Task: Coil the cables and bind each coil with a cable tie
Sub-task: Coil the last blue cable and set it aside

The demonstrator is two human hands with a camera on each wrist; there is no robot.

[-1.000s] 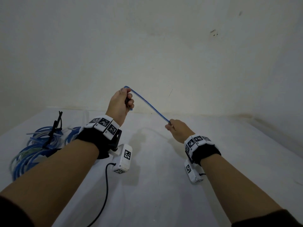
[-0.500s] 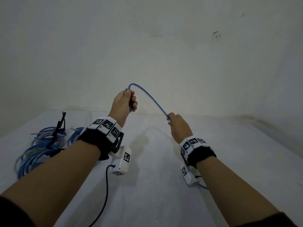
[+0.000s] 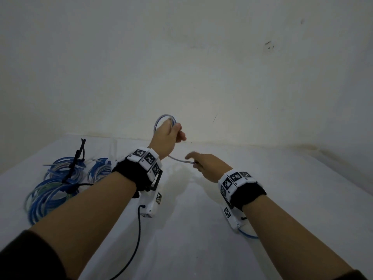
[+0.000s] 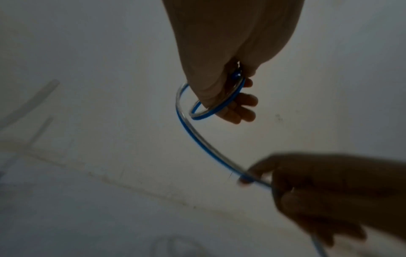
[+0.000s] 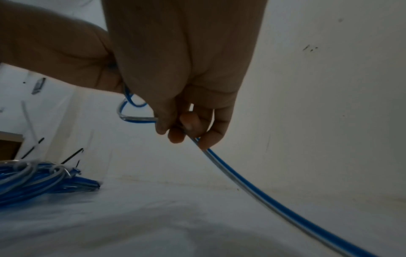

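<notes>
A blue and clear cable (image 3: 158, 120) forms a small loop round my raised left hand (image 3: 173, 132), which grips it in its curled fingers. In the left wrist view the loop (image 4: 204, 116) circles the fingers and the cable runs down to my right hand (image 4: 318, 191). Just below and right of the left hand, my right hand (image 3: 196, 162) pinches the cable (image 5: 241, 182) between thumb and fingers. The rest of the cable trails under my right wrist (image 3: 248, 235) toward me.
Several blue cable coils (image 3: 50, 190) lie at the left of the white table (image 3: 201, 249), with black cable ties (image 3: 75, 160) sticking up from them. A black wire (image 3: 137, 239) hangs from my left wrist camera. A white wall stands close behind.
The straight stretch between my hands has become a loop at the left hand. My right hand has moved left and down, close under the left hand.
</notes>
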